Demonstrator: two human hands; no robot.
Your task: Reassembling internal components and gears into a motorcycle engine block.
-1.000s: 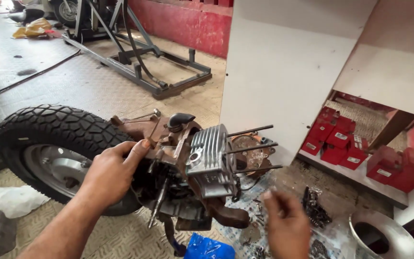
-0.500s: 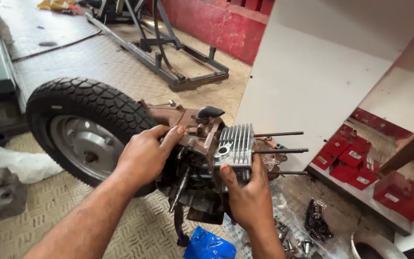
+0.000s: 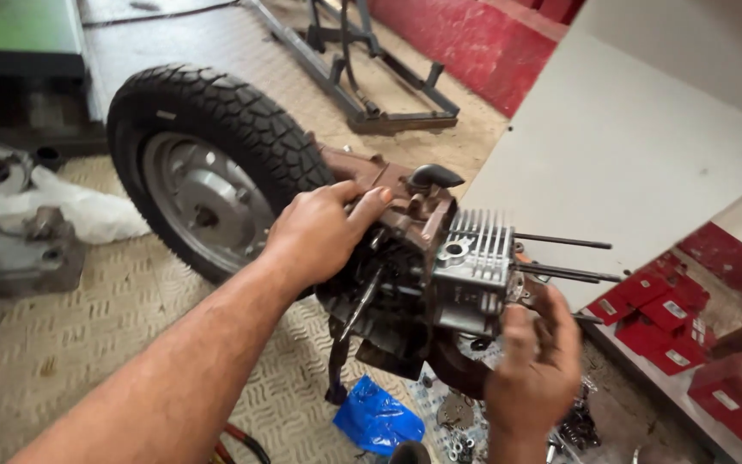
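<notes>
- The left hand (image 3: pixel 324 232) lies on top of the engine (image 3: pixel 405 275), fingers bent over the brown casing; it presses on it, though a full grip cannot be made out.
- The right hand (image 3: pixel 536 361) is at the near right end of the cylinder (image 3: pixel 472 271), fingers half curled and spread. Whether it holds anything cannot be told.
- The cylinder is a grey finned block on the right side of the engine, with a round hole in its near face.
- Dark studs (image 3: pixel 560 258) stick out of the cylinder to the right, side by side and roughly level.
- A black cap (image 3: pixel 435 176) sits on top of the engine, just right of the left hand.
- The engine is in the middle of the scene, above the floor (image 3: pixel 88 344), which is ribbed metal plate.
- The tyre (image 3: pixel 208 129), on a grey wheel (image 3: pixel 186 210), joins the engine's left end and stands upright.
- A blue bag (image 3: pixel 377 418) lies on the floor below the engine, with small metal parts (image 3: pixel 457 412) just right of it.
- Red boxes (image 3: pixel 663 309) are piled on a low shelf at the right.
- A white cloth (image 3: pixel 88 210) and a grey casing (image 3: pixel 27 253) lie at the left, beyond the tyre.
- A dark metal stand (image 3: pixel 362 77) rests on the far floor.
</notes>
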